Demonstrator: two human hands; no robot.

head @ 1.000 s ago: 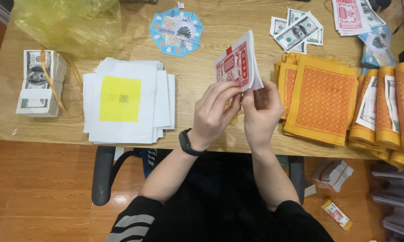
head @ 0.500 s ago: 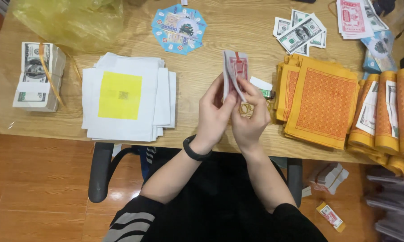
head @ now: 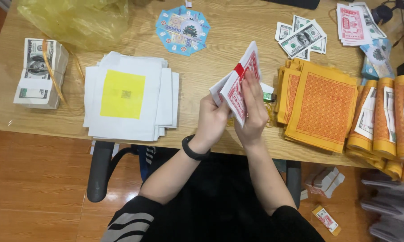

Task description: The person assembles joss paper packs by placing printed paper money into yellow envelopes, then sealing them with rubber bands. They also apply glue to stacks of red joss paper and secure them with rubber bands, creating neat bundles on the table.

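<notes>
Both my hands hold a bundle of red and white paper notes above the wooden table. My left hand, with a black band on its wrist, grips the bundle's lower left edge. My right hand lies over the front of the bundle, fingers spread across the top notes. The bundle stands tilted, its upper end toward the far side. A red strip shows near its top edge.
A stack of white sheets with a yellow square lies to the left, with a banded pile of banknote-style paper and a yellow plastic bag beyond. Orange patterned sheets and rolled bundles fill the right. A round fan of notes lies far.
The bundle has turned from edge-on to showing its red face, and my right hand has slid up over its front. Both hands stay above the table's near edge.
</notes>
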